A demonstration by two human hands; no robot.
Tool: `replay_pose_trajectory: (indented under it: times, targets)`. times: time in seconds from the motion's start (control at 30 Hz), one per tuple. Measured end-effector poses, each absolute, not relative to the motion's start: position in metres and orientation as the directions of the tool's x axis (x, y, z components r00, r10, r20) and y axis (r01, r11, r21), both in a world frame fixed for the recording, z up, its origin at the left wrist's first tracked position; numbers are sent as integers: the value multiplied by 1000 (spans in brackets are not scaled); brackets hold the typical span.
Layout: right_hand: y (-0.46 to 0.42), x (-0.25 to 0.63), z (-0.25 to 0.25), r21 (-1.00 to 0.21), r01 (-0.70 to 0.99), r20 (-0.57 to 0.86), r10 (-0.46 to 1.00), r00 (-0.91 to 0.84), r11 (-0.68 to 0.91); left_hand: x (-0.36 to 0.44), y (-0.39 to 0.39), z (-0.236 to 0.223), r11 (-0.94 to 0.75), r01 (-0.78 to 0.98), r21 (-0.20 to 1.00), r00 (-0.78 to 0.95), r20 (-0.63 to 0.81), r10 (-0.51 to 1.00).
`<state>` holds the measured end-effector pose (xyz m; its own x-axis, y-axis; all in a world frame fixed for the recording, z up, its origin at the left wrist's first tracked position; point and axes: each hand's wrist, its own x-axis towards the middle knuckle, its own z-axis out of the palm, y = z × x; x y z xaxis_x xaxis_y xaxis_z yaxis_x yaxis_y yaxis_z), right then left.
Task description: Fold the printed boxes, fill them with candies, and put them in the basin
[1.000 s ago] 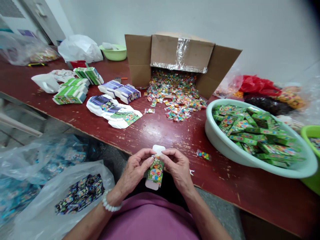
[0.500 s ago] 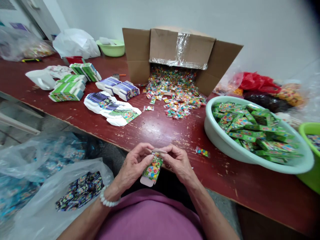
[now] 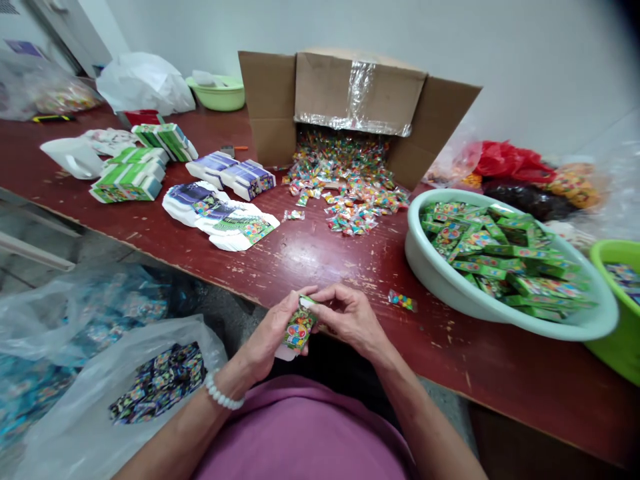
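pinching a green carton (image 3: 298,328), both hands (image 3: 350,319) curl above a chipped, apparently wooden red table (image 3: 320,267).

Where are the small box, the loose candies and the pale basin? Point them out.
small box (image 3: 296,329), head view, on its printed green front
loose candies (image 3: 345,190), head view, on the middle of the heap
pale basin (image 3: 417,250), head view, on its outer wall

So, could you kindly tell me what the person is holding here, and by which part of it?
A small green printed cardboard box, held near its upper end between the left hand and the right hand; its pale lower end sticks out below.
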<state>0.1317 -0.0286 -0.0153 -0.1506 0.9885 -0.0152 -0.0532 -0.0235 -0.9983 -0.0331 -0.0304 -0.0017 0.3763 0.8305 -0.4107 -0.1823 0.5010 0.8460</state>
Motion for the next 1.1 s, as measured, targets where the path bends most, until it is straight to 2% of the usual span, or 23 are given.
replay_pose_trajectory:
  times: [0.1, 0.3, 0.47, 0.6, 0.7, 0.9, 1.1]
  targets:
    - [-24, 129, -11, -995, -90, -33, 994, -105, -43, -32, -29, 0, 465, -160, 871, 387, -378, 841]
    - [-18, 126, -5, -942, -281, -161, 981, -105, -184, -34, -29, 0, 426, -144, 893, 382, -347, 857]
    - [-19, 130, -7, -961, -239, -110, 985, -129, -139, -38, -28, -3, 453, -139, 880, 383, -374, 844]
    - [-20, 137, -7, -999, -13, 47, 976, -210, 46, -40, -29, -4, 506, -157, 848, 394, -416, 820]
    - [-19, 139, -7, -991, 94, 82, 985, -153, 97, -40, -28, -4, 506, -161, 847, 407, -410, 816]
    - [-15, 130, -6, -996, -82, 33, 987, -154, 21, -45, -23, -5, 502, -159, 850, 447, -391, 804]
    - [-14, 125, -10, -993, -107, -26, 988, -150, -43, -49, -23, -9, 507, -151, 848, 427, -407, 808]
